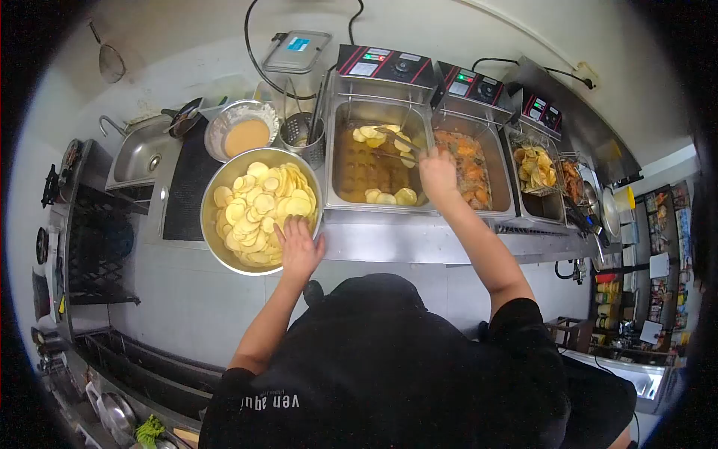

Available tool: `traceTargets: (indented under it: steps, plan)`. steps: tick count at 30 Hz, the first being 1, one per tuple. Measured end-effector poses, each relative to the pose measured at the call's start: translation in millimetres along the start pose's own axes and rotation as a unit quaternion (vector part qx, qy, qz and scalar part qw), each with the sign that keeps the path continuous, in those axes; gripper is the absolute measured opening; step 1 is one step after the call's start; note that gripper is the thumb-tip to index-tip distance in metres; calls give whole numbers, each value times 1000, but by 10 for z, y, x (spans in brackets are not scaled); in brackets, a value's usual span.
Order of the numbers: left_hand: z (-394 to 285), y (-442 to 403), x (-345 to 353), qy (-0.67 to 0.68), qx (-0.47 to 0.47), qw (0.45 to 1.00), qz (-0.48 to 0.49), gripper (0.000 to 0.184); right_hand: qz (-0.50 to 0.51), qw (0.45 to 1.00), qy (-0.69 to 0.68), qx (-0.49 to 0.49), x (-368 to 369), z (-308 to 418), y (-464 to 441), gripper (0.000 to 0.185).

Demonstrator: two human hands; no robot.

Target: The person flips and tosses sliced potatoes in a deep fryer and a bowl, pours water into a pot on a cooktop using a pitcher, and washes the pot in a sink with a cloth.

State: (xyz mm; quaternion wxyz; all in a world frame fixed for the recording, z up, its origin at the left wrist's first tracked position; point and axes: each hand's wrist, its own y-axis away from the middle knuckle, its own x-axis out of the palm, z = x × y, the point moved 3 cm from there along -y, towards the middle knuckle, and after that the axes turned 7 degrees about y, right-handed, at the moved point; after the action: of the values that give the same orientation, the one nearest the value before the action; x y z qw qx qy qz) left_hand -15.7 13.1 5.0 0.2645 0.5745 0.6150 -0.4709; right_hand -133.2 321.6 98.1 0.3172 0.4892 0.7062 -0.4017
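The left grip (301, 243) lies on potato slices (258, 206) in the bowl (206, 198) beneath it; whether it pinches any, I cannot tell. The right grip (437, 176) clasps tongs (400, 139) over the fryer (374, 205); slow, low strokes should limit splashing. From that grip, the tongs' long axis runs left and slightly away, tips parted near frying slices (368, 134).

Your pale yellow potato slices (258, 203) heap a steel bowl (212, 224) at the surface's (363, 239) front edge; others lie near the fryer's (378, 206) back and front edges, under your spread metal tongs (397, 138).
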Motion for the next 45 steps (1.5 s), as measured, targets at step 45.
traceTargets:
  steps: [45]
  plan:
    - [-135, -30, -38, -32, -5, 999, 38, 51, 78, 916, 53, 390, -199, -3782, 1493, 23]
